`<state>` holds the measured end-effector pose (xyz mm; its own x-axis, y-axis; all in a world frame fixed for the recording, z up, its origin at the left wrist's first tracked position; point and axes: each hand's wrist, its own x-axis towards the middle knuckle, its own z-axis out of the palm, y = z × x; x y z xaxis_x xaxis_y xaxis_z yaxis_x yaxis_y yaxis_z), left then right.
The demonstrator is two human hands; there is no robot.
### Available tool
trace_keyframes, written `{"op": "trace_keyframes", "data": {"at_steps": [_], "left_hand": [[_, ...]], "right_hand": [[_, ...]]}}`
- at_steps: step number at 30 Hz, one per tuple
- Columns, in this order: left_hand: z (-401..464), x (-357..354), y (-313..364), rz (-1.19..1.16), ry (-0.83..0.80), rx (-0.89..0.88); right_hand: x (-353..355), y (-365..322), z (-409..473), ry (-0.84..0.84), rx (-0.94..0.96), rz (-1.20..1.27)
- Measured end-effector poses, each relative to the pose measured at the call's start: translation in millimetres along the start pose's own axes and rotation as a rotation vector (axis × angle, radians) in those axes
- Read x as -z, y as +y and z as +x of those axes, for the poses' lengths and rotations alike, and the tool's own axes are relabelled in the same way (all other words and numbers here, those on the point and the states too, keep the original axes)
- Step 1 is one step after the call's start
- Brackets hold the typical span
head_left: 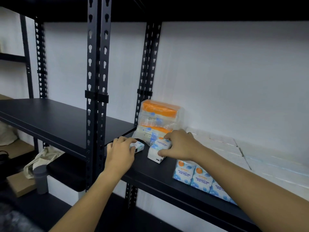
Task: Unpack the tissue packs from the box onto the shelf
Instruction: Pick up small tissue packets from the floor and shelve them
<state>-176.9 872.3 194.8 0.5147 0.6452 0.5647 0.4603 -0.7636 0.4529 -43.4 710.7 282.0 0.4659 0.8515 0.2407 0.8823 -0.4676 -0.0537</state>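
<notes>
Both hands were on the black shelf (168,180); the left hand (119,154) curled its fingers over a small tissue pack (138,146) lying flat near the upright post (96,101), though most of that pack was hidden under the knuckles and only its right end showed; the right hand (179,145) gripped a second tissue pack (158,152) between thumb below and fingers on top, the pack tilted with one corner on the shelf board, its printing too blurred to read. Just behind both stood a larger wrapped bundle (158,120) with orange bands (its lower part covered by the hands, its lettering only partly legible); to the right a row of blue-and-white mini tissue packs (192,175) stood upright at the shelf's front edge, the far end of the row cut off by the right forearm; behind them lay pale white packs (234,149), washed out so that their edges barely separated. The box itself was nowhere in view. Lower left, in shadow, sat a grey cylinder (40,179) beside a crumpled cloth bag (40,159); what lay further left was too dark to tell.
</notes>
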Motion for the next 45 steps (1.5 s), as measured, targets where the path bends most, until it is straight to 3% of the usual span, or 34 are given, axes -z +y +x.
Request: {"op": "trace_keyframes", "data": {"at_steps": [7,20,26,36,45], "left_hand": [[3.7,0.6,-16.4,-0.153,-0.096,0.016],[-3.9,-20.5,-18.6,-0.046,-0.071,-0.060],[-8.7,-20.1,-21.0,-0.035,-0.111,-0.094],[-5.6,-19.3,-22.2,-0.067,-0.163,-0.123],[-1.1,-19.8,-25.3,-0.032,-0.283,-0.162]], "right_hand": [[-22.8,-36.6,-28.8,0.015,0.071,0.022],[-31.3,-41.8,-34.9,0.059,0.041,-0.112],[-36.0,-41.3,-29.3,0.016,0.025,-0.185],[-17.8,-17.3,-4.0,-0.046,-0.133,0.082],[-28.9,-13.5,10.3,-0.157,-0.070,-0.015]]}}
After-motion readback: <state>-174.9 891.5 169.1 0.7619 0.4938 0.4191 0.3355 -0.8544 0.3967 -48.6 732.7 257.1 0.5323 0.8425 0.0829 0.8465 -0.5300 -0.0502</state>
